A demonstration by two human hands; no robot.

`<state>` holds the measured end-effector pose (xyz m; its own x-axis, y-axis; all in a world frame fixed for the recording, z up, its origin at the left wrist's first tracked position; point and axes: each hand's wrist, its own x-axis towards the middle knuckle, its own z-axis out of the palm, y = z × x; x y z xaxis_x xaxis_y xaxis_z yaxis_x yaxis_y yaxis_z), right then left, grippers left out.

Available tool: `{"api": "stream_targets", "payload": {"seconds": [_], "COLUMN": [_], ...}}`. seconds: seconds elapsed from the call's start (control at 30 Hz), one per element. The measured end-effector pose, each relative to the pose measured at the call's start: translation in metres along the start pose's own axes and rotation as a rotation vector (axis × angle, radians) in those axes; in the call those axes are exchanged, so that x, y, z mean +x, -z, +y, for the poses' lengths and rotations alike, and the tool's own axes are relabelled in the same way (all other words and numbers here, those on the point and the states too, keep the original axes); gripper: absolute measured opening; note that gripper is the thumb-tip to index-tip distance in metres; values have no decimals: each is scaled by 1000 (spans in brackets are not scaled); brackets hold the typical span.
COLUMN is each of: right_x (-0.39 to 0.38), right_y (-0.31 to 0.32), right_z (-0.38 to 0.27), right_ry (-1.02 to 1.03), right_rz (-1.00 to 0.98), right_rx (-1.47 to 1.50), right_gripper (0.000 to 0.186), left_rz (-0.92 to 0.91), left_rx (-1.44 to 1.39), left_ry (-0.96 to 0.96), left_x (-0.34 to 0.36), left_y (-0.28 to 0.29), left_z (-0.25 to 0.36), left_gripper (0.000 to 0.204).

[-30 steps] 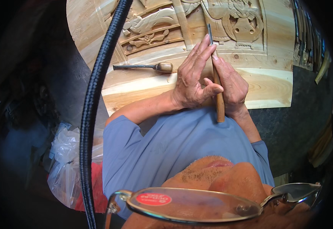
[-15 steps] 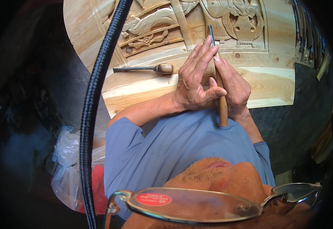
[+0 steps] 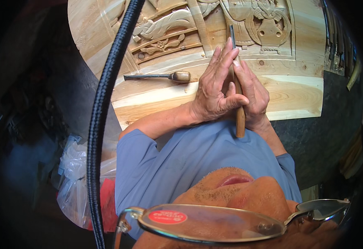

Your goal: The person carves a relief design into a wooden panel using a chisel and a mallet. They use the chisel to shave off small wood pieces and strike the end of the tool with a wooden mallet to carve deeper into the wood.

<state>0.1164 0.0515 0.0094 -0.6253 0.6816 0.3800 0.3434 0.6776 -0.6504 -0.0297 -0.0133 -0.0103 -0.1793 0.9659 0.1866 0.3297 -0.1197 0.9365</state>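
Observation:
A slim carving gouge (image 3: 240,120) with a brown wooden handle is held between my two hands, its narrow metal tip pointing away from me over the carved wooden panel (image 3: 148,97). My left hand (image 3: 210,91) lies against its left side with fingers stretched out together and the thumb across the handle. From the other side my right hand (image 3: 256,97) presses on it, fingers extended, its palm mostly hidden. The handle's butt is by my shirt front. Left of my hands, a second chisel (image 3: 181,76) with a short, thick wooden handle rests on the panel, blade pointing left.
Relief carving (image 3: 268,31) fills the panel's far part. Several long tools (image 3: 339,37) lie in a row at the far right. A black braided cable (image 3: 102,99) crosses the left of the view. A clear plastic bag (image 3: 75,178) is at the lower left.
The gouge has tilted slightly between my palms, its butt shifting a little left and its tip slightly right. Both hands keep nearly the same place. The second chisel lies still.

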Motion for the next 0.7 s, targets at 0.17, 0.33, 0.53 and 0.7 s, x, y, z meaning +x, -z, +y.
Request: {"api": "stream_targets", "payload": {"seconds": [0.17,0.33,0.53,0.7], "right_x": [4,8,12,18], "right_y": [-2,-5,-5,-6], "right_z": [1,4,4,9], "right_ry": [14,14,28,27], "right_rz": [21,33,53,53], "right_rx": [-1,11,17,25], "right_gripper": [43,40,43,42], "left_rz": [-14,-31,-40,-7], "left_rx": [-42,-112,-152,-173], "left_ry": [38,99,121,140], "left_x": [0,1,4,10], "left_y": [-1,-1,-2,-3], "left_z": [-3,-4,-5,-3], "left_gripper": [118,116,113,112]}}
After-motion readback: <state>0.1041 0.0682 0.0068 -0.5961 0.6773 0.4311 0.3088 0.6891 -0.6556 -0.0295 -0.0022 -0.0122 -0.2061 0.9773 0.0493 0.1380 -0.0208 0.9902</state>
